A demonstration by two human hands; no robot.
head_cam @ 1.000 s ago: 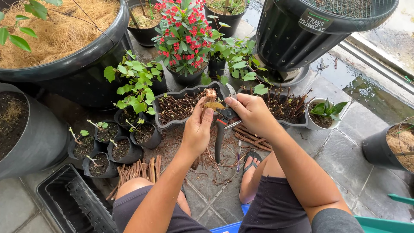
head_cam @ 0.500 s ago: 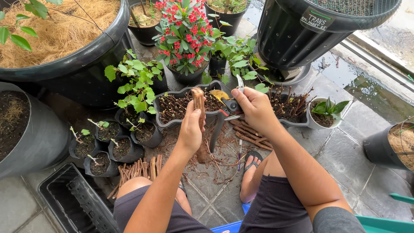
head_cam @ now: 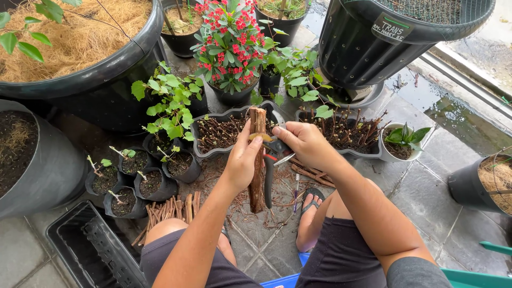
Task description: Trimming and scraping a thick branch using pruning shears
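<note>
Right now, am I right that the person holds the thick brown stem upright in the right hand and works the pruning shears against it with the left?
Not quite: the hands are swapped. The head view shows the left hand holding the thick brown stem upright, while the right hand works the pruning shears against it.

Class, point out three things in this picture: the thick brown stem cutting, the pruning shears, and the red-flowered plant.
Stem cutting (head_cam: 257,176), head view, lower bark below the left hand.
Pruning shears (head_cam: 268,181), head view, dark handle hanging down.
Red-flowered plant (head_cam: 230,37), head view, middle of its blooms.
</note>
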